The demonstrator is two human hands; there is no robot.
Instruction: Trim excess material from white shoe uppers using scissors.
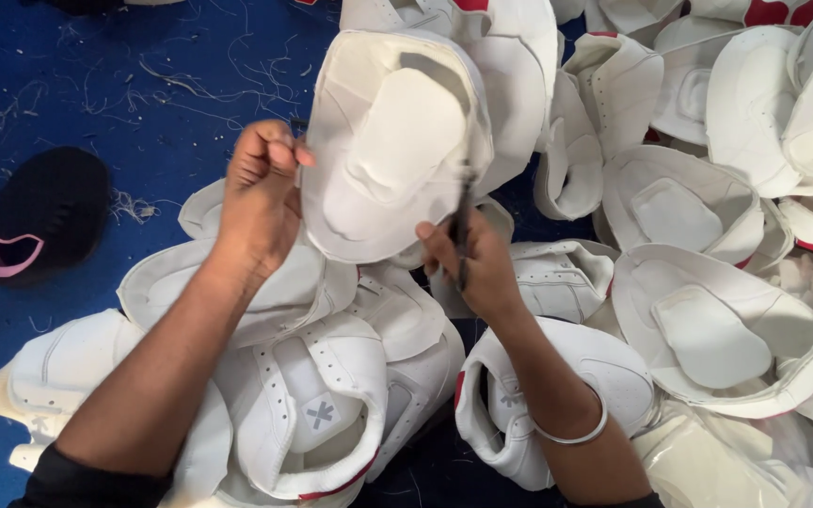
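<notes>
My left hand [258, 193] grips the left edge of a white shoe upper [390, 141], holding it up with its pale inner side facing me. My right hand [474, 259] is closed around a thin dark tool [463, 221] whose tip touches the lower right rim of that upper. A silver bangle [576, 435] sits on my right wrist. Both forearms reach up from the bottom edge over a heap of similar uppers.
Several white shoe uppers [322, 404] with red trim lie piled below and to the right [708, 320]. A blue surface [96, 85] strewn with loose thread scraps fills the left. A black shoe with a pink collar [35, 221] lies at the left.
</notes>
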